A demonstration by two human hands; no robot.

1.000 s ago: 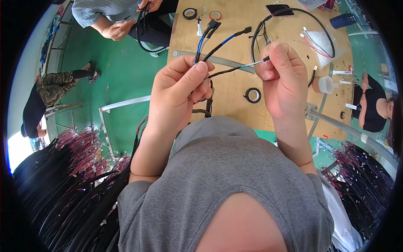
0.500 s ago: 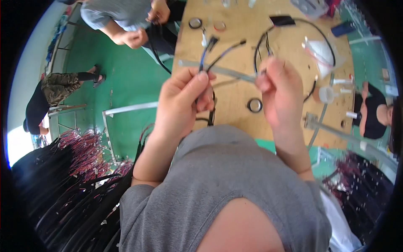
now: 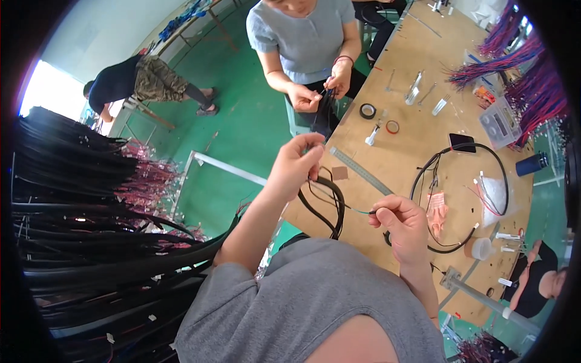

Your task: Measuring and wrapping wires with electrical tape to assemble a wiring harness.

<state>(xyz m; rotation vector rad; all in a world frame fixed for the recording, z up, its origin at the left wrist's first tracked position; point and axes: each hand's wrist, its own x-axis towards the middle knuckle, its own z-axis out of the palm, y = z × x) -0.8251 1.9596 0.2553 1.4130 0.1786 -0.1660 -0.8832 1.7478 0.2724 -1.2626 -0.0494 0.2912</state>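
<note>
My left hand (image 3: 299,162) is closed on a black cable harness (image 3: 340,209), near the table's left edge. The harness loops down from its fingers toward my chest, and the hand hides where the gripped end goes. Lower and to the right, my right hand (image 3: 402,227) pinches the dark tip of a thin wire (image 3: 358,210). That wire runs greenish from the fingertips back toward the harness. Between the hands and beyond them lies a steel ruler (image 3: 366,175), with a small brown square (image 3: 340,173) beside it.
On the wooden table (image 3: 399,160) are a black tape roll (image 3: 367,111), a red tape roll (image 3: 392,127), a coiled cable (image 3: 505,163), a pink glove (image 3: 437,212), a cup (image 3: 481,248) and a blue bottle (image 3: 532,164). A co-worker's hands (image 3: 321,91) hold dark cables opposite. Cable bundles (image 3: 91,230) hang left.
The view has swung, bringing the co-worker further into sight. My right hand has moved lower relative to my left. The connector-ended wires that stood up from my left hand no longer show there.
</note>
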